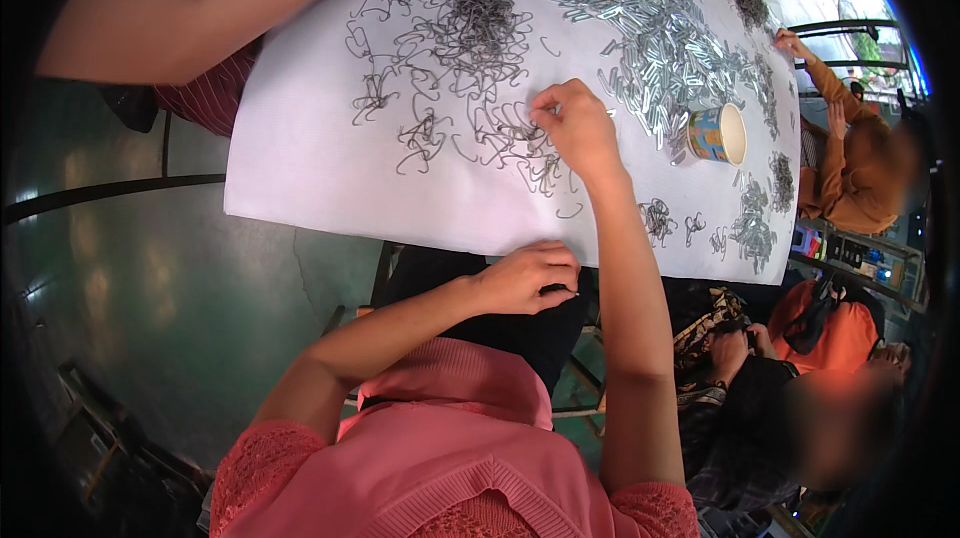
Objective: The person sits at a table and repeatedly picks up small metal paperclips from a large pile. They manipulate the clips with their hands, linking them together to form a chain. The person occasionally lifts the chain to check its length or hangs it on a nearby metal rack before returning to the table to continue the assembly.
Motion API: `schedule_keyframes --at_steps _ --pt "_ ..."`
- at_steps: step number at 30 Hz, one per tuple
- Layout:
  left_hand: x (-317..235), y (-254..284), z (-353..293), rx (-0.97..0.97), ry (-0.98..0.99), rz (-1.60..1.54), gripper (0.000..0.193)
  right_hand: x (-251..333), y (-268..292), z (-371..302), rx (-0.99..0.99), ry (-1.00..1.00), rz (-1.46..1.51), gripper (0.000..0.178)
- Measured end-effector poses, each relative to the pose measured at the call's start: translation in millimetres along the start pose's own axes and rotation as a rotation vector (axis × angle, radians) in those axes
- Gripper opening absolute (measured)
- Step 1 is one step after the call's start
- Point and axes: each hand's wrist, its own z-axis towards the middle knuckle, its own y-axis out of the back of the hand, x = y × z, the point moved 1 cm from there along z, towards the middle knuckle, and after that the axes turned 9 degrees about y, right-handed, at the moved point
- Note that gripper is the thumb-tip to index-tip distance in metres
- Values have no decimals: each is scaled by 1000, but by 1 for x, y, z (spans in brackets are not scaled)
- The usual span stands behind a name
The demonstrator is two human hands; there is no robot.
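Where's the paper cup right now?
In the head view, the paper cup is on the right part of the white tabletop, beside the silvery pieces, right of the person's right hand.

Hand-work workshop, shared table

Place: small workshop, by appearance. Evidence: 1 broad white-topped table [310, 173] under the right hand [578, 133]. Loose bent wire hooks [480, 13] heaped ahead of and left of that hand; many short shiny pieces [655, 73] ahead and to its right, with 1 paper cup [706, 134]. At least 3 other people around: 1 bare forearm [260, 13] beyond the left hand [528, 278], 2 people right of the right hand. Green floor [130, 268] left of the left hand; laden shelving [870, 263] far right of the right hand.
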Motion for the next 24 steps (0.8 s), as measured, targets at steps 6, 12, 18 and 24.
schedule_keyframes --at_steps 6,12,18,24 --pt "2 -2 -1 14 16 7 15 17 -17 -1 0 -1 -183 12" --pt "-1 -2 0 1 13 25 14 16 -23 -13 -82 93 -133 6" --pt "-1 -3 0 5 21 17 13 -13 -2 -28 -121 -224 513 9" --pt "-1 -1 -1 15 21 42 13 -11 -4 -15 -61 32 108 14"
